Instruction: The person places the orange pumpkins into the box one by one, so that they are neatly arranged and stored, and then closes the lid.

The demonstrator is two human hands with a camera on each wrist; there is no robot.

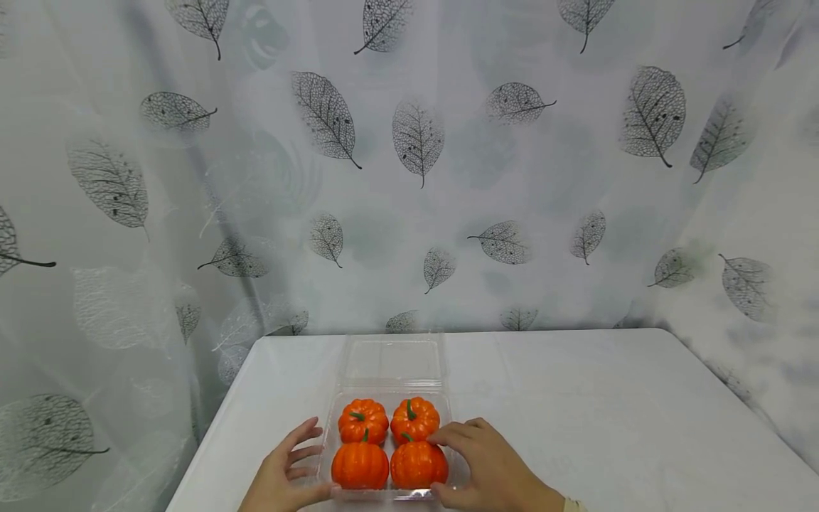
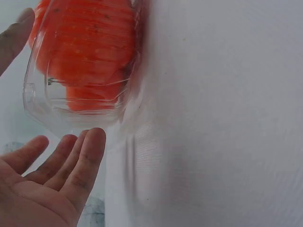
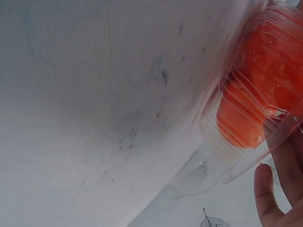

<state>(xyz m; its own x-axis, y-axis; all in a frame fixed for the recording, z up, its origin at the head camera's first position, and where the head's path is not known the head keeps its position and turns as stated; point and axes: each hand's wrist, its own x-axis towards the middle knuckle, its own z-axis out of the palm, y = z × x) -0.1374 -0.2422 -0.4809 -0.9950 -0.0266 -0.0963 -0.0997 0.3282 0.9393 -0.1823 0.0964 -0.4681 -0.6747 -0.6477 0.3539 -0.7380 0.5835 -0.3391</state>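
A clear plastic clamshell box point(image 1: 328, 455) lies on the table with its lid point(image 1: 393, 359) folded back. Inside sit several small orange pumpkins with green stems, among them a front left pumpkin point(image 1: 360, 466) and a front right pumpkin point(image 1: 419, 466). My left hand point(image 1: 284, 469) is spread at the box's left side, thumb near the front rim; its fingers point(image 2: 92, 146) are straight beside the clear wall. My right hand point(image 1: 483, 466) is at the right side. Its fingertips reach over the rim to the top of the front right pumpkin, and the thumb is by the front right corner.
A white-covered table point(image 1: 576, 412) extends to the right of the box. Behind it hangs a pale curtain point(image 1: 461, 178) with a grey leaf print, which also runs along the left and right sides.
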